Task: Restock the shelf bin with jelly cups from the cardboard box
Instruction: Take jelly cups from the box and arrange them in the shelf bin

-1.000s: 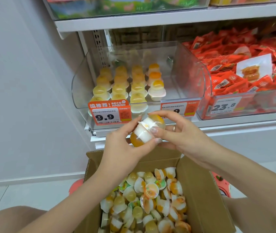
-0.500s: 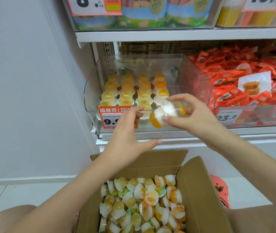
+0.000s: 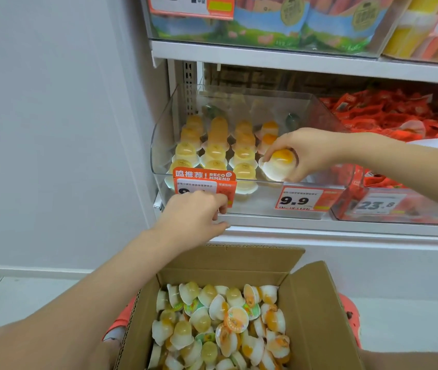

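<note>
A clear plastic shelf bin (image 3: 164,134) holds rows of upside-down yellow and orange jelly cups (image 3: 215,150). My right hand (image 3: 308,153) reaches into the bin from the right and grips an orange jelly cup (image 3: 279,164) at the front of the rightmost row. My left hand (image 3: 193,217) hovers in front of the bin's orange price tag (image 3: 204,180), fingers loosely curled and holding nothing. Below, an open cardboard box (image 3: 316,311) is filled with several loose jelly cups (image 3: 223,327).
To the right stands a bin of red snack packets (image 3: 388,116) with a 23.8 tag (image 3: 378,205). The upper shelf (image 3: 292,60) hangs low over the jelly bin. A white wall (image 3: 52,129) lies on the left. Something orange-red (image 3: 348,313) shows under the box.
My right hand carried the jelly cup up from in front of the bin into the bin's right row. My left hand let go of it and stayed low by the price tag.
</note>
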A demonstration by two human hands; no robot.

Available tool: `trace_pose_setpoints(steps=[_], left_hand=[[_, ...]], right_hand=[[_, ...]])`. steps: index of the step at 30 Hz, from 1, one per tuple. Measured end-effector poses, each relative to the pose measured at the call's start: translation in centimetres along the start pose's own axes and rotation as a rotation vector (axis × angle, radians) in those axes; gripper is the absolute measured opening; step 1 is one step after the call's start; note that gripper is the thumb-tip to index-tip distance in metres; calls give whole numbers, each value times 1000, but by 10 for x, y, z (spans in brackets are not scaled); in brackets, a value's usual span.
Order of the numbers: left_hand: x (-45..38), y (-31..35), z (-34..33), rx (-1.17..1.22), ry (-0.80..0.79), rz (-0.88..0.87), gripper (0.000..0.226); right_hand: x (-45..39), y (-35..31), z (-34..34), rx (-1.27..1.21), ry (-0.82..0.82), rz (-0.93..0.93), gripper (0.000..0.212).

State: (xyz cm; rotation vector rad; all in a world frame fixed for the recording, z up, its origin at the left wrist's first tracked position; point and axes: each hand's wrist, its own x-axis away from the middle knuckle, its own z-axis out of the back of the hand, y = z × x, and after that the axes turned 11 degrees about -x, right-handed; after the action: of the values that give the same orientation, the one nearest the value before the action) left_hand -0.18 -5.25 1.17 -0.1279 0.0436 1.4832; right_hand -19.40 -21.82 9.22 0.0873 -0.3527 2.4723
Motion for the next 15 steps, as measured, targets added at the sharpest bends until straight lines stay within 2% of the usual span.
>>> trace_pose_setpoints(steps=[5, 15], left_hand=[[-1, -3, -1, -24, 17, -43, 31], [0, -5, -9, 8, -11, -58, 32]], right_hand=[[-16, 0, -6, 210, -67, 96, 53], [-25, 22, -25, 134, -116, 100, 46]])
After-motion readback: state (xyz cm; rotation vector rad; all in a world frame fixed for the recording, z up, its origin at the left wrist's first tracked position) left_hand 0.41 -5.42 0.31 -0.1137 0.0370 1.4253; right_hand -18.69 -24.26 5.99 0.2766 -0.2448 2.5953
